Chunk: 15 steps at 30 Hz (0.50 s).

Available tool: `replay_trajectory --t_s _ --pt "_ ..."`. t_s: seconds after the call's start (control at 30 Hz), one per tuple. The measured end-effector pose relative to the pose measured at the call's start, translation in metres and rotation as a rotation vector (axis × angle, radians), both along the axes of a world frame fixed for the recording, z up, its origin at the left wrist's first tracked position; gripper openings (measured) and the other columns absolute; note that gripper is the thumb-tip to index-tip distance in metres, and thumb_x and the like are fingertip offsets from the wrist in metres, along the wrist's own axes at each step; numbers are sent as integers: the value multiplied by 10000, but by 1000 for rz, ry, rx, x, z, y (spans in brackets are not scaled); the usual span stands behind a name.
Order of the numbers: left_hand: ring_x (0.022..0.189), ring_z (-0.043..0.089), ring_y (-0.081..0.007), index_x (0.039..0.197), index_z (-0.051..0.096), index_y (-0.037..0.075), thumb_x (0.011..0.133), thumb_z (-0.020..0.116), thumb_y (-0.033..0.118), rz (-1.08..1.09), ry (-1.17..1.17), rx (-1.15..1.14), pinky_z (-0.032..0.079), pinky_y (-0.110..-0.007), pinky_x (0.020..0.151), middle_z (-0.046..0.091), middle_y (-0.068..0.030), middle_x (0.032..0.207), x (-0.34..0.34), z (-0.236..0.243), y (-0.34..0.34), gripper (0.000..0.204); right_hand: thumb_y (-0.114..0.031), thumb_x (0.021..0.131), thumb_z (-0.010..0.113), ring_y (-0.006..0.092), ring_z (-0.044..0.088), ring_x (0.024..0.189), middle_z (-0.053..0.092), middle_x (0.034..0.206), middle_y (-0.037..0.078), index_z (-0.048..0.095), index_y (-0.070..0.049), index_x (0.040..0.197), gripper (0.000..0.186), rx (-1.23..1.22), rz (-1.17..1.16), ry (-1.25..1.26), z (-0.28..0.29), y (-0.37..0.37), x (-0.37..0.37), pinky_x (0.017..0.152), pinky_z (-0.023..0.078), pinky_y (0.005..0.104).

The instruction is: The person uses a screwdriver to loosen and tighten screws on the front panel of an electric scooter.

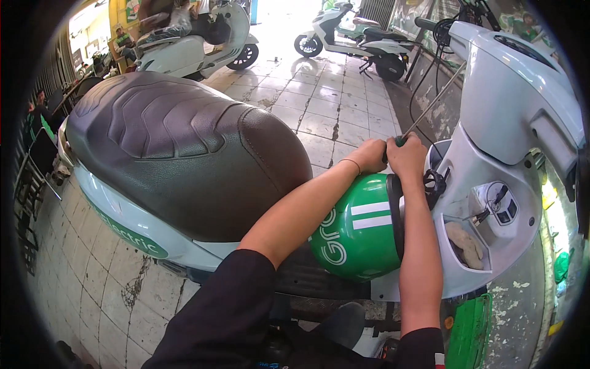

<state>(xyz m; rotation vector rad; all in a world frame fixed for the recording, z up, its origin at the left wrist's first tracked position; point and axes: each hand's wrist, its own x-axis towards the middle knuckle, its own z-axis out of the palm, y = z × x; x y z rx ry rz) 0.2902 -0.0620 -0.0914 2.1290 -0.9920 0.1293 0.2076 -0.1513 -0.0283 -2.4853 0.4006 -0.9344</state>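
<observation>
My right hand (407, 158) is closed around the dark green handle of a long screwdriver (401, 141). Its thin metal shaft slants up and right toward the scooter's front cover. Close beside it, my left hand (370, 155) has its fingers curled at a dark piece between the hands; whether that is part of the same tool I cannot make out. Below both hands, a green helmet (362, 237) with white stripes rests on the scooter's footboard, between my forearms. The white scooter's front panel (507, 92) stands to the right, loose black cables (437, 184) hanging near my right wrist.
A brown scooter seat (184, 147) fills the left. In the front panel's open pocket lies a beige cloth (465, 245). Two more white scooters, one pale (190, 52) and one with a black seat (356, 40), stand farther off on the tiled floor. A green crate (470, 332) sits lower right.
</observation>
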Motion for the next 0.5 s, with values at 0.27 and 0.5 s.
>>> replay_trajectory --t_s 0.27,0.5 --pt "878 679 -381 833 718 24 653 775 170 160 -110 31 553 -434 791 694 -225 885 -18 15 12 238 -284 805 685 439 664 884 682 873 272 643 49 883 345 -94 124 -32 -5 -4 3 804 516 471" --pt "920 669 -389 886 701 9 651 765 160 -35 -42 -59 538 -430 824 692 -232 898 -8 9 11 287 -294 802 677 443 665 896 679 880 284 653 54 911 366 7 70 -61 1 -1 -2 813 522 475"
